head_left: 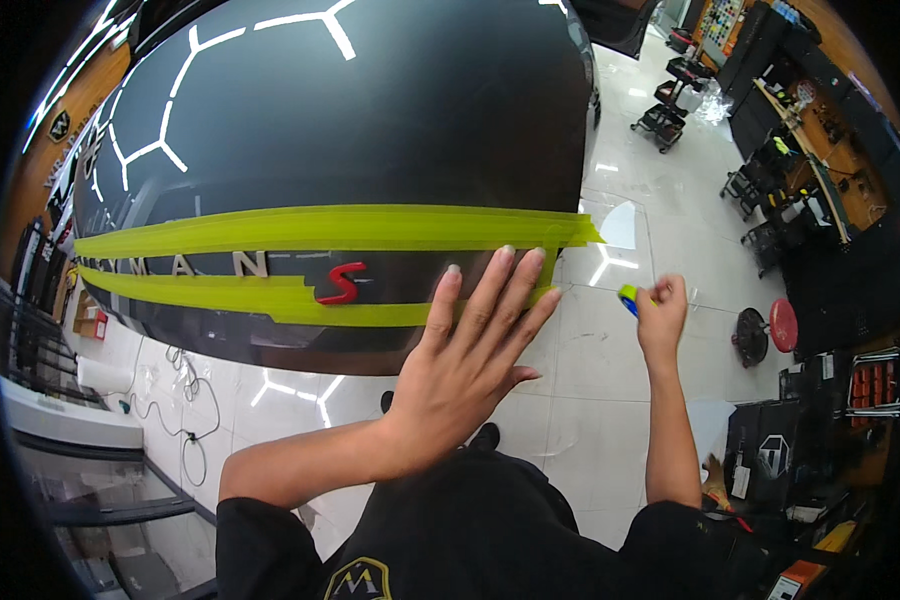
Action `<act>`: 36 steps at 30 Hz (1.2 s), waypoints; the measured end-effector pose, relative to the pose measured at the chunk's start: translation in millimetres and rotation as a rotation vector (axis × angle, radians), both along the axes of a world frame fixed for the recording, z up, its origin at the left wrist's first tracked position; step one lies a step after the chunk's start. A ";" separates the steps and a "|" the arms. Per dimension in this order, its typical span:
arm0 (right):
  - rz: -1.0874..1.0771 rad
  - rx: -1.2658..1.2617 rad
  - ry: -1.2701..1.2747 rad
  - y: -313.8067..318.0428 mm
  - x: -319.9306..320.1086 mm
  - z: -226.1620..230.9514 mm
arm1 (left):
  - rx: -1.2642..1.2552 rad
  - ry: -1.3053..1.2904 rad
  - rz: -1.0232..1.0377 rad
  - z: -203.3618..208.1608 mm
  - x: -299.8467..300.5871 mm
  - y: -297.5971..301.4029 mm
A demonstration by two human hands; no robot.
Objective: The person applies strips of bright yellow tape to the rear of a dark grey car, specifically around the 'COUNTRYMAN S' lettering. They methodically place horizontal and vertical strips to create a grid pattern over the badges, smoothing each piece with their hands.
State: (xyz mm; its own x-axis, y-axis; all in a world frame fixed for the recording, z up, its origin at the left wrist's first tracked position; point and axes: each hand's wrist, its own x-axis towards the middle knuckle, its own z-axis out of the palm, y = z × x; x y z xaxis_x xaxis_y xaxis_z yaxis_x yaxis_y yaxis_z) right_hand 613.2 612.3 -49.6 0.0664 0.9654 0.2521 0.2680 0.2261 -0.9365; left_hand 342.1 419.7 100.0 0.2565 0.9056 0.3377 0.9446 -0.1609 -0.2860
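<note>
My left hand lies flat with fingers outstretched on the dark, glossy car panel, its fingertips over the right end of the taped area. Yellow-green masking tape runs in a long band above a row of raised silver letters. A second strip follows below them and steps down beneath a red raised letter. Off to the right, clear of the car, my closed right hand holds what looks like a roll of tape, yellow-green with a blue inside; my fingers partly hide it.
Black rolling carts and a workbench line the right side. A red-topped stool stands nearer. Cables lie on the glossy tiled floor at left, near a white roll.
</note>
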 end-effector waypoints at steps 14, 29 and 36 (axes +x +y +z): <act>0.446 -0.255 0.815 -175.2 -38.7 63.7 | -0.399 -1.167 -0.256 -23.6 31.9 -33.8; 0.508 -0.006 0.042 -221.4 -85.8 41.6 | -0.087 -1.340 0.030 -100.4 23.2 -71.6; 0.544 -0.042 -0.004 -233.8 -98.3 35.6 | -0.125 -1.652 0.059 -117.9 8.4 -85.1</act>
